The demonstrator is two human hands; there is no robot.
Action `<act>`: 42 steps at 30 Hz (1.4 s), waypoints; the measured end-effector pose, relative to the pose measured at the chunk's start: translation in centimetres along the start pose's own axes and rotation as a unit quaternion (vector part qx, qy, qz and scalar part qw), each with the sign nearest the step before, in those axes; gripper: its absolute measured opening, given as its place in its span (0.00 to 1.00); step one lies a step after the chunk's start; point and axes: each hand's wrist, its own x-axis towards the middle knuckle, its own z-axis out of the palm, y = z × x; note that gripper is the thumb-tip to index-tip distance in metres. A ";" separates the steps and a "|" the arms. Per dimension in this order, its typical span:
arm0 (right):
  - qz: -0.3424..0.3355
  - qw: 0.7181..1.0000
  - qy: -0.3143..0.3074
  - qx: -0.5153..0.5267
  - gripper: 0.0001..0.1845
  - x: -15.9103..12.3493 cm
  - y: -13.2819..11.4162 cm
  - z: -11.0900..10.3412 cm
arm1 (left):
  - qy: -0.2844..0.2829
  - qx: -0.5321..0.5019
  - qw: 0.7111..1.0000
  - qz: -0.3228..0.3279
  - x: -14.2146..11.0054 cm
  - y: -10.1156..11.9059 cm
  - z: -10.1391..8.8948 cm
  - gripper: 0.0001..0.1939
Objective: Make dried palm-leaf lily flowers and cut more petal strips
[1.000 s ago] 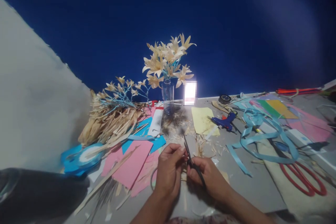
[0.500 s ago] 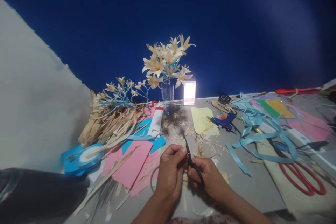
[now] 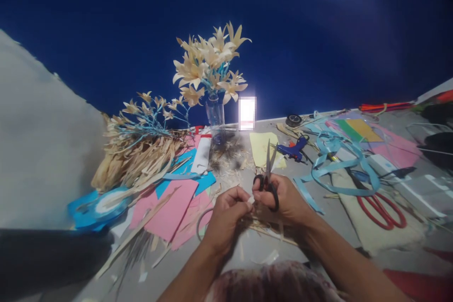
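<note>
My right hand grips a pair of black-handled scissors, blades pointing up and slightly parted. Close beside it, my left hand has thumb and fingers pinched on a small pale scrap, mostly hidden by the fingertips; it looks like dried husk. The fingertips of both hands nearly meet, and I cannot tell if the right ones touch the scrap too. Beyond the hands, a clear glass vase holds husk-coloured flowers on light blue stems.
A bundle of dried husks lies at the left under more small flowers. Pink paper and a blue ribbon roll are nearer. To the right are a blue glue gun, loose blue ribbon and red-handled scissors.
The scissors have swung back in my right hand, from beside the left fingertips to pointing upright, and their blades have parted. My view has shifted slightly right and down.
</note>
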 end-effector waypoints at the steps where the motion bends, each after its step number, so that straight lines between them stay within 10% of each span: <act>1: 0.005 1.000 0.002 0.011 0.15 0.0 0.2 0.0 | -0.005 -0.003 1.000 -0.005 0.0 0.0 0.0 0.05; 20: 0.004 0.961 0.071 0.269 0.18 0.5 1.8 0.7 | -0.067 -0.190 0.979 -0.013 1.1 -0.3 0.7 0.10; 31: -0.019 0.986 0.115 0.119 0.17 0.2 3.4 -0.8 | 0.026 0.020 0.999 -0.021 1.4 0.6 0.5 0.15; 42: -0.026 0.962 0.248 -0.107 0.18 -1.8 6.1 -7.4 | 0.130 0.364 0.910 0.153 14.8 6.0 -1.4 0.08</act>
